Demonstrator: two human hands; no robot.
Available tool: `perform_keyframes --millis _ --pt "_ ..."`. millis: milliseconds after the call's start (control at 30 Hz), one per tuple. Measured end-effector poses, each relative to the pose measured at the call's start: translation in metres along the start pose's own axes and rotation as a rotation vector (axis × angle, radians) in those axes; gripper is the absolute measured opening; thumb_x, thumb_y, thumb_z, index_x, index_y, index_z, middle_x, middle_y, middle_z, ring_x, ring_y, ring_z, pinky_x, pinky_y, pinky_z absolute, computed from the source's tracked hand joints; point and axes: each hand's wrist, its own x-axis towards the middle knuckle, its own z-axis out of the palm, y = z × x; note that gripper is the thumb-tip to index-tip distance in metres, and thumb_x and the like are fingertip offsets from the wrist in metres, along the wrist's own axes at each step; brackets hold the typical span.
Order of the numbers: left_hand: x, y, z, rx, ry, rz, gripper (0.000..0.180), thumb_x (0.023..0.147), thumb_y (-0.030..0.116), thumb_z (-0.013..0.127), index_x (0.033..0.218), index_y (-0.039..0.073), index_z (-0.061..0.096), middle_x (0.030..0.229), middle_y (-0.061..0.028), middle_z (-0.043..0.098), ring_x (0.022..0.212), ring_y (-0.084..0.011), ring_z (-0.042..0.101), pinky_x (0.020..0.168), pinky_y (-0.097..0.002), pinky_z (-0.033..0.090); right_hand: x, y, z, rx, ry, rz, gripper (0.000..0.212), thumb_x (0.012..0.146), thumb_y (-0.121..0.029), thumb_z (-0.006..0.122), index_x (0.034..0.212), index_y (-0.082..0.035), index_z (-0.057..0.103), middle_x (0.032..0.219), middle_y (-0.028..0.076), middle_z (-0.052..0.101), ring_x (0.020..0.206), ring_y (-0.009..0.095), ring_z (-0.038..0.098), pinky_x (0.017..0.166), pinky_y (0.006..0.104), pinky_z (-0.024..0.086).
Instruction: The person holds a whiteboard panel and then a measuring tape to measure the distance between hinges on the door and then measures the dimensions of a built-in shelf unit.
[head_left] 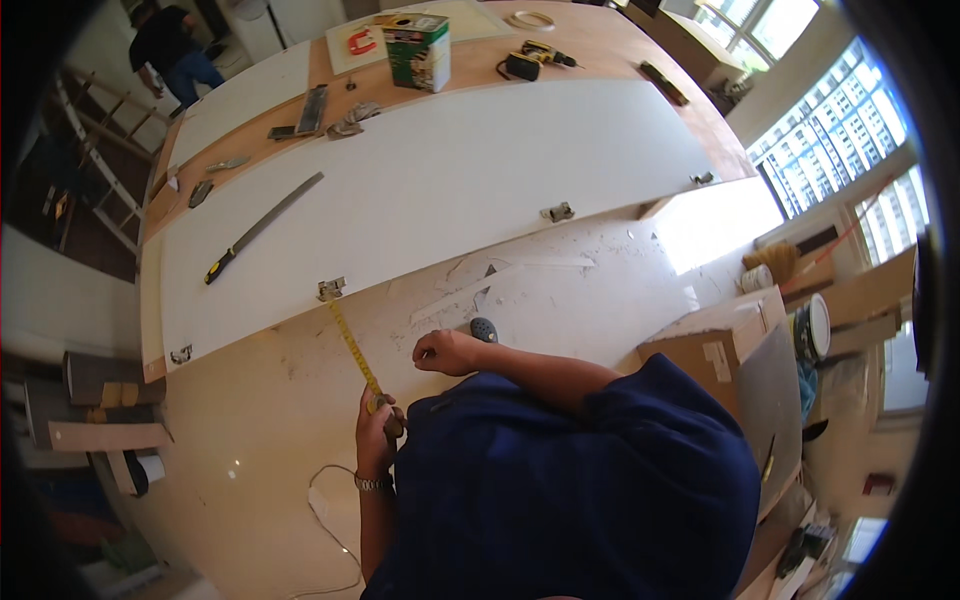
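My left hand (376, 432) is closed around a tape measure, whose yellow blade (354, 347) runs out to the near edge of a long white panel (430, 170). The blade's far end is beside a metal hinge (331, 289) on that edge. More hinges sit along the same edge: one at the near left corner (181, 355), another (558, 212) further right. My right hand (446, 352) is held in front of my body with its fingers curled in; whether anything is inside them is hidden. A hand saw with a yellow-black handle (222, 264) lies on the panel.
On the wooden worktable (480, 77) stand a green-and-white can (420, 55) and a yellow-black cordless drill (535, 60). White strips and debris (485, 285) lie on the floor. To my right is a cardboard box (715, 340). A person (172, 55) stands at the far left, near a ladder (100, 160).
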Motion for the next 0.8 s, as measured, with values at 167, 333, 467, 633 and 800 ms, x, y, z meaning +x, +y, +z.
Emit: perform_keyframes --millis 167,333,467,633,800 --pt "0.013 0.007 0.010 0.414 -0.250 -0.001 0.061 0.087 0.006 0.053 0.144 0.004 0.033 0.088 -0.0009 0.050 0.072 -0.0104 0.052 0.063 -0.0254 0.046 -0.026 0.037 -0.015 0.117 0.156 0.144 0.029 0.088 -0.028 0.062 0.103 -0.003 0.067 0.098 0.015 0.068 0.088 0.023 0.065 0.078 0.0340 0.051" --pt "0.035 -0.011 0.015 0.750 -0.405 0.131 0.063 0.087 0.009 0.061 0.143 0.000 0.034 0.090 -0.0016 0.055 0.074 -0.0072 0.052 0.067 -0.0227 0.047 -0.048 0.060 -0.054 1.170 0.551 0.463 0.049 0.094 -0.033 0.056 0.135 -0.009 0.044 0.119 0.008 0.058 0.093 0.021 0.061 0.077 0.0328 0.047" --pt "0.045 0.001 0.055 0.758 -0.416 0.016 0.058 0.087 0.020 0.067 0.135 -0.003 0.045 0.098 -0.0066 0.063 0.084 -0.0099 0.057 0.077 -0.0247 0.048 -0.068 0.081 -0.089 1.237 0.666 0.376 0.041 0.095 -0.030 0.053 0.130 -0.011 0.047 0.116 0.006 0.058 0.091 0.017 0.060 0.076 0.0312 0.046" --pt "0.076 0.002 0.108 0.975 -0.478 0.124 0.052 0.086 0.024 0.069 0.127 -0.005 0.053 0.107 -0.0112 0.066 0.094 -0.0143 0.060 0.084 -0.0276 0.048 -0.084 0.114 -0.127 1.276 0.659 0.310 0.031 0.091 -0.020 0.058 0.120 -0.008 0.055 0.099 0.002 0.061 0.078 0.013 0.061 0.065 0.0282 0.047" --pt "0.110 -0.001 0.174 1.029 -0.529 0.098 0.047 0.087 0.025 0.068 0.121 -0.006 0.056 0.100 -0.0102 0.067 0.089 -0.0148 0.061 0.080 -0.0265 0.048 -0.112 0.161 -0.167 1.269 0.739 0.321 0.027 0.087 -0.013 0.062 0.112 -0.005 0.056 0.091 0.003 0.061 0.074 0.012 0.060 0.060 0.0257 0.047"
